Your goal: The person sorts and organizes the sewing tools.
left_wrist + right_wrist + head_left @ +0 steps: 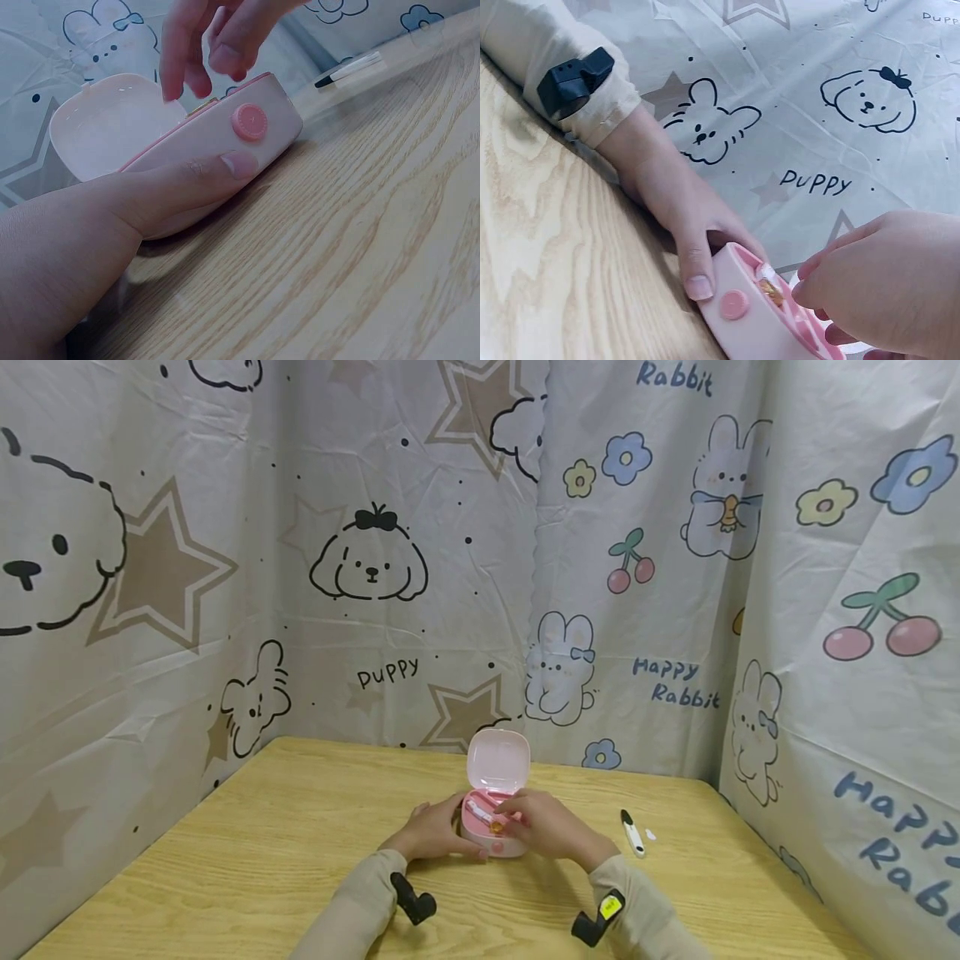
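A small white-and-pink box [513, 850] stands on the table with its pale pink lid [498, 762] raised. My left hand [431, 832] grips its left side; in the left wrist view the thumb lies along the front, below a round pink button [250, 121]. Inside the pink interior lies a small white and amber item [769, 289], its kind unclear. Over the box's right part, my right hand [546, 828] hangs with loosely bent fingers. Nothing shows between those fingers in the left wrist view [225, 37], though some fingertips are hidden in the right wrist view.
To the right on the wooden table [300, 810] lies a black-and-white pen-like object [632, 833], beside a small white piece [650, 835]. Printed curtains [375, 635] enclose the back and both sides. Each wrist wears a black camera [412, 900].
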Available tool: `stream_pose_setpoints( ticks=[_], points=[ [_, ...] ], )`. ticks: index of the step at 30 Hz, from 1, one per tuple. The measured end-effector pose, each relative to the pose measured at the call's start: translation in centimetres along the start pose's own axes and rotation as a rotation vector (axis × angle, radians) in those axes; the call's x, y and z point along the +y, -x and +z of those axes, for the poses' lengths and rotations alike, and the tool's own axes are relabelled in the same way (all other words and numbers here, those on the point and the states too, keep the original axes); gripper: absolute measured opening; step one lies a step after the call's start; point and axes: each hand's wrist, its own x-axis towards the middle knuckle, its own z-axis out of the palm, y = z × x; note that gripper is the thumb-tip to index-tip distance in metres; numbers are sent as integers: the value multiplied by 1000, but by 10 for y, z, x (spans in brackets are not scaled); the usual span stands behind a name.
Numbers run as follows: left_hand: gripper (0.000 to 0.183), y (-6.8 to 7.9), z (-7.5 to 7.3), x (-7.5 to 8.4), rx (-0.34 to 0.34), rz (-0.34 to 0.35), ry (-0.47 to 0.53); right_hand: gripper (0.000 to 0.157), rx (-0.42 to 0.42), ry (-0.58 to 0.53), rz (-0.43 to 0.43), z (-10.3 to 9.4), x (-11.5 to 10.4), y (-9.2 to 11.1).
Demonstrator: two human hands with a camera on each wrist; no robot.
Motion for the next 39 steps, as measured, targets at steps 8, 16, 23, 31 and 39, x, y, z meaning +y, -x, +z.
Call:
stream_pose_setpoints(
  ticks=[8, 16, 23, 31, 39],
  points=[
    [109, 0, -2, 2, 0, -3, 19, 26, 47, -13, 97, -16, 15, 7],
    [111, -4, 2, -4, -11, -12, 26, 27, 175, -17, 318, -36, 40, 23],
    [114, -3, 2, -4, -5, -15, 19, 29, 248, 20, 383, -51, 60, 38],
    [111, -4, 0, -4, -5, -23, 42, 34, 253, 24, 471, -60, 83, 56],
    [111, -4, 1, -4, -7, -23, 41, 39, 235, 14, 580, -58, 102, 75]
  ],
)
